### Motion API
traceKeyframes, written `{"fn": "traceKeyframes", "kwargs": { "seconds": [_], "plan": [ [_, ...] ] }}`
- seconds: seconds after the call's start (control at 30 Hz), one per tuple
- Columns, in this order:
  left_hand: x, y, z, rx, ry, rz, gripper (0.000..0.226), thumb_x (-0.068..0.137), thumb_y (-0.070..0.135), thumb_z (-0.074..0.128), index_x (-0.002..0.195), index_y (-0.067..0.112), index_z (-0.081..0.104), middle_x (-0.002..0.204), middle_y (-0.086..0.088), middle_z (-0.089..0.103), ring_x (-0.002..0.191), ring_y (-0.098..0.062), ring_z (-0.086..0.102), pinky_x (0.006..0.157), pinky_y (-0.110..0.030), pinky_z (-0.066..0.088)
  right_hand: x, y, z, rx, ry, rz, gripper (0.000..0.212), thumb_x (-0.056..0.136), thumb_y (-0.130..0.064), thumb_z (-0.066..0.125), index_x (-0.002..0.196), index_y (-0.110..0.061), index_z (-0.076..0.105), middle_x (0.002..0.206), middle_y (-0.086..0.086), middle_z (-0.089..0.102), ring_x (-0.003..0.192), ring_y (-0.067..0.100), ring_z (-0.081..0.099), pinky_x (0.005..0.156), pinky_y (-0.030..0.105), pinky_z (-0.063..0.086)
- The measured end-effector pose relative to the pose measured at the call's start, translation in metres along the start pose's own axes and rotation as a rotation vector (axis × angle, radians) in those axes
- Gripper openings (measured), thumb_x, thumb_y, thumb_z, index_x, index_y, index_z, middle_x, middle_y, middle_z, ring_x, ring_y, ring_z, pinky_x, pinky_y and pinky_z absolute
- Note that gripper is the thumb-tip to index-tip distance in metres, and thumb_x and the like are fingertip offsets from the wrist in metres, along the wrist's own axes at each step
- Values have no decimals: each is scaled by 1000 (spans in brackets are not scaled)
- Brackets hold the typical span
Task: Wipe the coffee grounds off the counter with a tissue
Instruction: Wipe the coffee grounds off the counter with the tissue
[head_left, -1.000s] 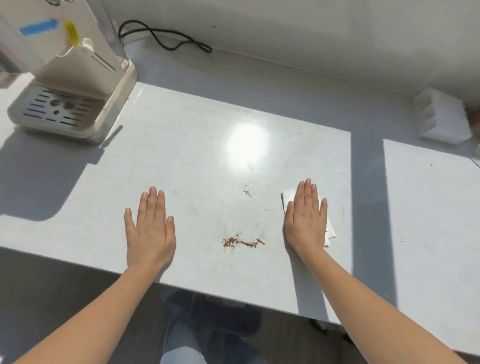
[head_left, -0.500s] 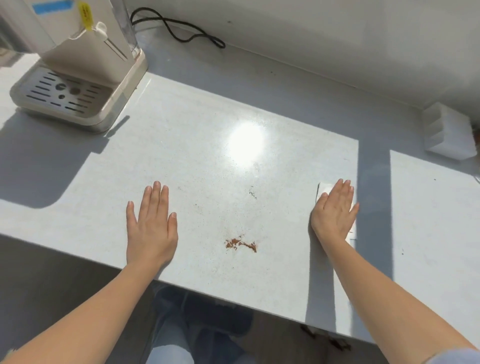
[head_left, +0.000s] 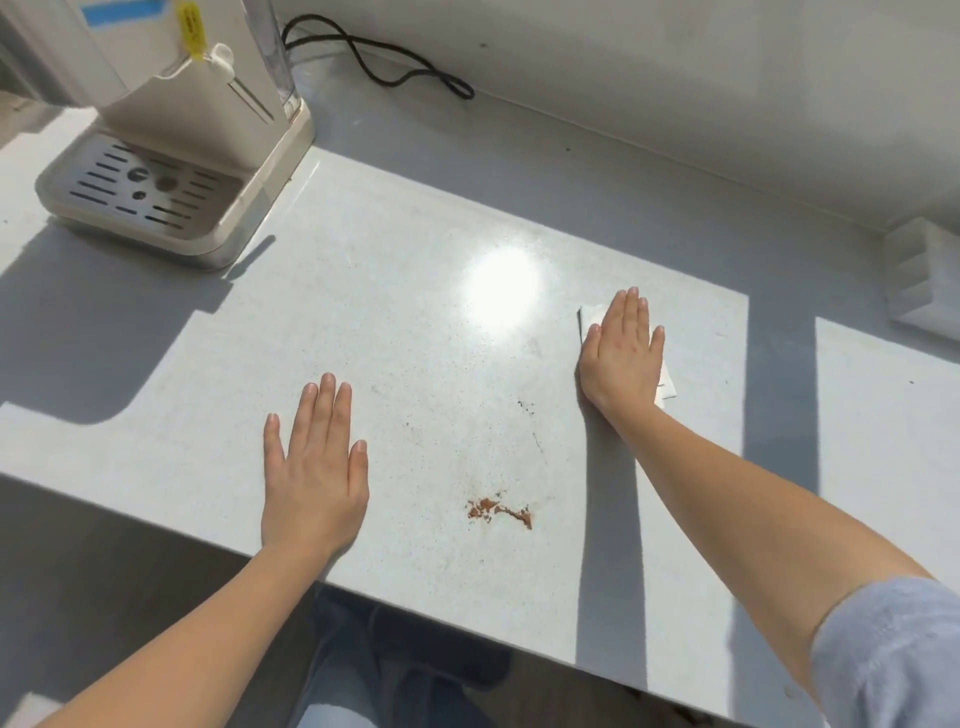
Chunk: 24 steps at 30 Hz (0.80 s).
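Since the earlier frames the right hand (head_left: 621, 353) and the tissue (head_left: 589, 318) under it have slid across the counter (head_left: 395, 322): out to the right, away from the coffee grounds (head_left: 498, 510), and now part of the way back, ending farther from the counter's front edge than at the start. The grounds look unchanged, and the left hand (head_left: 314, 467) has kept its place.

The right hand lies flat, palm down, fingers straight and close together, pressing the white tissue onto the counter rather than gripping it. Only a corner of the tissue shows beyond the fingertips and another by the heel of the hand. The tissue sits to the right of the grounds and farther back, well apart from them.

The left hand is also flat and open on the counter, holding nothing, to the left of the grounds. The grounds are a small brown smear near the front edge, between the two forearms, with a few dark specks trailing from them toward the tissue.

A cream coffee machine (head_left: 171, 156) stands far to the left of the grounds at the back, a black cord (head_left: 379, 62) behind it.
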<state>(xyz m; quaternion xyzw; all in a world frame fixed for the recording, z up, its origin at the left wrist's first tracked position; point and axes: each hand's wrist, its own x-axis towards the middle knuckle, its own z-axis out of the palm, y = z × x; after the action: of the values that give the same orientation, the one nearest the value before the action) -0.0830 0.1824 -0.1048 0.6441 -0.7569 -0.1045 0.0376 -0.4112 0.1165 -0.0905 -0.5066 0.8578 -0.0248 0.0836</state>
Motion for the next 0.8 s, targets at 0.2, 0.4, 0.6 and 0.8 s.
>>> {"fn": "traceKeyframes", "kwargs": {
  "seconds": [0.2, 0.4, 0.6, 0.8],
  "plan": [
    [-2, 1, -3, 6, -3, -9, 60, 95, 36, 7, 152, 16, -1, 161, 1, -3, 148, -14, -5, 119, -47, 2, -92, -62, 27, -5, -134, -726, 59, 100, -36, 11, 154, -16, -1, 162, -1, -5, 148, 11, -12, 120, 40, -4],
    [-1, -1, 1, 14, 16, -12, 59, 96, 35, 10, 152, 17, -2, 161, 2, -3, 148, -13, -5, 119, -44, -1, -8, -29, 4, -40, -74, -420, 57, 102, -30, 17, 154, -15, 0, 163, 0, -4, 149, 13, -8, 121, 39, -5],
    [-3, 0, -2, 3, -13, -13, 60, 97, 34, 12, 152, 14, 2, 161, -2, 1, 148, -18, 1, 119, -47, 6, -76, -97, 25, 52, -95, -528, 59, 100, -32, 16, 154, -13, 1, 162, 1, -3, 148, 13, -10, 121, 40, -5],
    [17, -26, -24, -183, 0, -4, 49, 98, 26, 26, 147, 23, 28, 157, 5, 23, 142, -15, 24, 115, -34, 14, -66, -88, 20, -23, -134, -703, 58, 100, -35, 13, 154, -18, 0, 162, -4, -5, 147, 8, -13, 121, 38, -5]
  ]
}}
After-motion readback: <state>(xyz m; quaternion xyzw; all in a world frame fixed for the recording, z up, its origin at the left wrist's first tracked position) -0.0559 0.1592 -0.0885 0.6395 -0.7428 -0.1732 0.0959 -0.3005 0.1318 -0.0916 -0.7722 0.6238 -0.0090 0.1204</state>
